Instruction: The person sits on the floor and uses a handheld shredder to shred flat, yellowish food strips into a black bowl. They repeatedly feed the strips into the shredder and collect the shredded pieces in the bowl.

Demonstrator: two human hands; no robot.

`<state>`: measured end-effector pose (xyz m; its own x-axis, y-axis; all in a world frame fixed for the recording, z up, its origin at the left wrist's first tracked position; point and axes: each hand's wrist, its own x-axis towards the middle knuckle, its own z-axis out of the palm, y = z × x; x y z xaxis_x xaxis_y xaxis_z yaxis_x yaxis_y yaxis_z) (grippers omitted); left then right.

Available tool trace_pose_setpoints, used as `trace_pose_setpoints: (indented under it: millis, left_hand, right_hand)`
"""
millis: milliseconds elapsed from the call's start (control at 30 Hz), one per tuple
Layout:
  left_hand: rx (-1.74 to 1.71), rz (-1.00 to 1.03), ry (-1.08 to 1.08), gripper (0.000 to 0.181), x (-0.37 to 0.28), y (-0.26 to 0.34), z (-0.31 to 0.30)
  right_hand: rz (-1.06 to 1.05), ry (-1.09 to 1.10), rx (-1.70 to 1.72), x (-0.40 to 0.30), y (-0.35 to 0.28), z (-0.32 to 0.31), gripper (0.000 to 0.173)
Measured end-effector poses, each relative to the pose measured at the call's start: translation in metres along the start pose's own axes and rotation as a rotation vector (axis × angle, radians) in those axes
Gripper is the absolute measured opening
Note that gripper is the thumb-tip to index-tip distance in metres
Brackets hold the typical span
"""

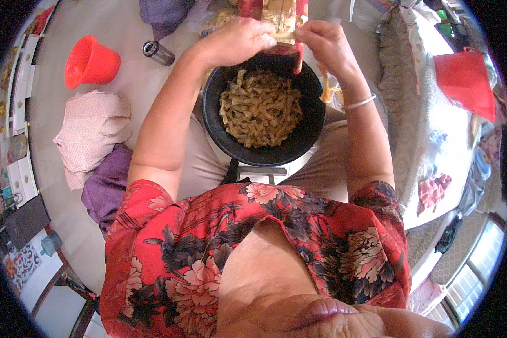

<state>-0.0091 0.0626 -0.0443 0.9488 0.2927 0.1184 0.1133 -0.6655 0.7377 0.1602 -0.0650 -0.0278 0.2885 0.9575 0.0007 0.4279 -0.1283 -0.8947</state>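
A narrow pale strip (284, 35) is stretched between my two hands. My left hand (243, 42) pinches its left end, and my right hand (324, 44) grips the other end. Just beneath them lies the near end of a wooden board (279, 17) with red sides. Closer to me, between my knees, stands a deep black pan (262, 157). A pile of brown, wrinkled strips (262, 110) covers its bottom; what they are made of I cannot tell. Below my right hand, a yellow-orange strip (327, 93) hangs beside the pan's rim.
On the floor to the left are a tipped red bucket (99, 63), a dark tumbler (162, 55), a pink cloth (95, 126) and a purple cloth (107, 181). At right, a sofa (431, 126) with a white cover holds another red bucket (464, 82) and a crumpled pink cloth (434, 190).
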Motion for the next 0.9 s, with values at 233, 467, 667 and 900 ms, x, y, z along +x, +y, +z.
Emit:
trace_pose_setpoints:
  millis: [233, 467, 667, 900]
  left_hand:
    - [0.312, -0.156, 0.394, 0.025, 0.038, -0.016, 0.004]
    - [0.471, -0.257, 0.136, 0.031, 0.026, -0.016, 0.004]
    - [-0.477, -0.289, 0.397, 0.047, 0.011, 0.025, 0.045]
    - [-1.525, -0.277, 0.730, 0.033, 0.013, 0.025, 0.009]
  right_hand:
    - [0.002, 0.393, -0.151, 0.063, 0.038, 0.011, 0.026]
    - [-0.045, 0.217, -0.859, 0.057, 0.048, 0.002, 0.023]
    - [0.330, -0.192, 0.877, 0.019, 0.011, 0.040, 0.026]
    - [0.285, -0.409, 1.103, 0.004, -0.025, 0.051, 0.023]
